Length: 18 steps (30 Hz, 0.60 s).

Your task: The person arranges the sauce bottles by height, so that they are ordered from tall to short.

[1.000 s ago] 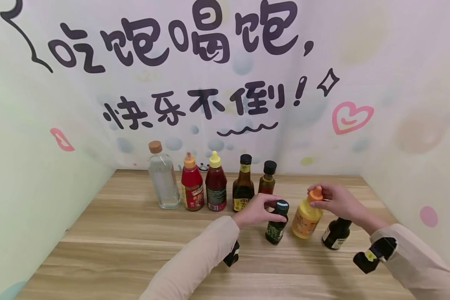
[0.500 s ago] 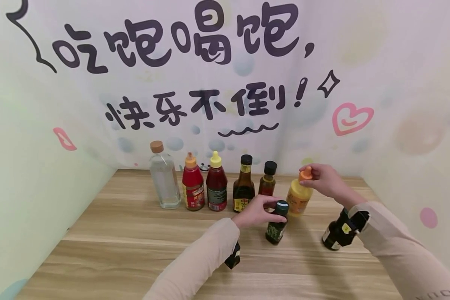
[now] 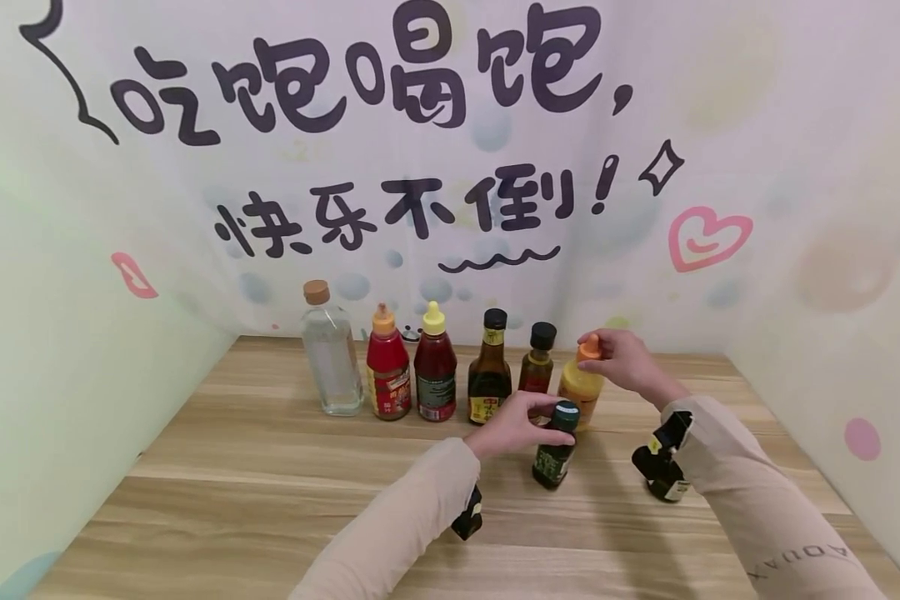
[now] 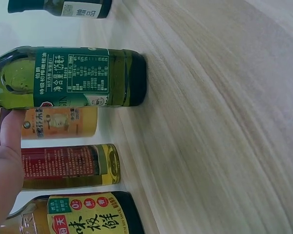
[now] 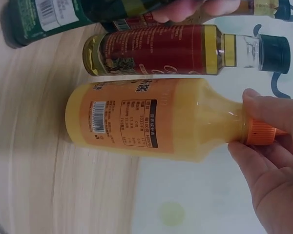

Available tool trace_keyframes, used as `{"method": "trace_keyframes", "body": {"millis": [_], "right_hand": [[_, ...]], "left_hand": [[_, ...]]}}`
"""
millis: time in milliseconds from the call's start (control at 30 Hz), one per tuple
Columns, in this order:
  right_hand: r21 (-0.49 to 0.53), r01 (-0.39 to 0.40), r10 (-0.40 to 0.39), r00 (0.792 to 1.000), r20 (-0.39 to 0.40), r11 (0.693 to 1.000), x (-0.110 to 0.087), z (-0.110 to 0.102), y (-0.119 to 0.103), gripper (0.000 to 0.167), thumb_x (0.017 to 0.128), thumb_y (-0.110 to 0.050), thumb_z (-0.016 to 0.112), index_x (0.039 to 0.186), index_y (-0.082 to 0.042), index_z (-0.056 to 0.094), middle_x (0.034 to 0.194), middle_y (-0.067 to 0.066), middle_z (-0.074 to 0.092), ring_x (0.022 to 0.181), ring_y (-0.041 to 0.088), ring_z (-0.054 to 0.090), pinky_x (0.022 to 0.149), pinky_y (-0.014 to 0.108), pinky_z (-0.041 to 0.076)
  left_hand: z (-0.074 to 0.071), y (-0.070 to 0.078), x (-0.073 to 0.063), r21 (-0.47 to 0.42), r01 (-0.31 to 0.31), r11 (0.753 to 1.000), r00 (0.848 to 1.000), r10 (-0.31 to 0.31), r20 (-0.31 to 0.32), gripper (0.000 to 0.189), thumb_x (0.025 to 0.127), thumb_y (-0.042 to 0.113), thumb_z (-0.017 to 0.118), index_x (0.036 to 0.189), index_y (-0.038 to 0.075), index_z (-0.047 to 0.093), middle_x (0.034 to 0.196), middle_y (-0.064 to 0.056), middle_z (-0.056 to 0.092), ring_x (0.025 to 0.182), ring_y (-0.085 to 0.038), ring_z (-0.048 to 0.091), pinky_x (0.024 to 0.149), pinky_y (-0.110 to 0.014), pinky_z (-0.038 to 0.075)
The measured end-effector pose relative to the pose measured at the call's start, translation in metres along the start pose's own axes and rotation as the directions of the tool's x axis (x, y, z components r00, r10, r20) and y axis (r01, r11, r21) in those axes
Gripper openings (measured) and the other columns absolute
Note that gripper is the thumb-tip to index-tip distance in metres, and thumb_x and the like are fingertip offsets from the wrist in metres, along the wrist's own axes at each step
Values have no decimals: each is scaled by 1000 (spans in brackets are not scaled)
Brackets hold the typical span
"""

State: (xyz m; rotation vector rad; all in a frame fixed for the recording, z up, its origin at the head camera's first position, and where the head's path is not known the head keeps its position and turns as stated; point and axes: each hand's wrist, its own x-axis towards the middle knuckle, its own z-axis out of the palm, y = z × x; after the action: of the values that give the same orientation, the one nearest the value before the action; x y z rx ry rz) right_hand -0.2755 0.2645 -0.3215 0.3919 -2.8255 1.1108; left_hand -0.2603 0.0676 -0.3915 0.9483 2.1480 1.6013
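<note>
My left hand point(image 3: 516, 427) holds a small dark green olive oil bottle point(image 3: 553, 463) by its upper part. In the left wrist view the olive oil bottle point(image 4: 73, 78) has a green label. My right hand point(image 3: 630, 363) pinches the orange cap and neck of a yellow squeeze bottle point(image 3: 581, 385), which stands upright behind the olive oil. In the right wrist view, thumb and fingers of the right hand point(image 5: 276, 151) close round that orange cap point(image 5: 260, 131). Beside the squeeze bottle stands a red-labelled oil bottle point(image 5: 161, 50) with a black cap. The left hand partly hides it in the head view.
Along the back wall stand a clear glass bottle point(image 3: 332, 362), a red ketchup bottle point(image 3: 388, 375), a dark red squeeze bottle point(image 3: 435, 379) and a soy sauce bottle point(image 3: 489, 371). A dark bottle point(image 3: 671, 483) stands at the right, partly behind the black wrist camera point(image 3: 663, 442).
My right hand has carried the yellow squeeze bottle left and back, to beside the red-labelled oil bottle. The left hand and the olive oil bottle have stayed in place.
</note>
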Motion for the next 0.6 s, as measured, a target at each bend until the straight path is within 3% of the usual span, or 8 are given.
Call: {"method": "trace_keyframes", "body": {"millis": [367, 600], "right_hand": [[-36, 7, -7, 1000, -4, 999, 10, 10, 1, 33, 78, -2, 64, 107, 10, 54, 97, 24, 59, 83, 30, 57, 71, 39, 49], [-38, -7, 7, 1000, 5, 999, 13, 13, 6, 35, 80, -3, 63, 109, 11, 52, 100, 26, 57, 87, 34, 57, 73, 40, 49]], "left_hand": [[3, -4, 1, -12, 8, 1000, 1000, -8, -22, 42, 74, 17, 72, 114, 11, 61, 101, 7, 62, 90, 0, 55, 82, -25, 45], [3, -5, 0, -31, 22, 999, 999, -23, -38, 42, 74, 17, 72, 114, 12, 61, 101, 8, 62, 91, -1, 54, 79, -22, 46]]}}
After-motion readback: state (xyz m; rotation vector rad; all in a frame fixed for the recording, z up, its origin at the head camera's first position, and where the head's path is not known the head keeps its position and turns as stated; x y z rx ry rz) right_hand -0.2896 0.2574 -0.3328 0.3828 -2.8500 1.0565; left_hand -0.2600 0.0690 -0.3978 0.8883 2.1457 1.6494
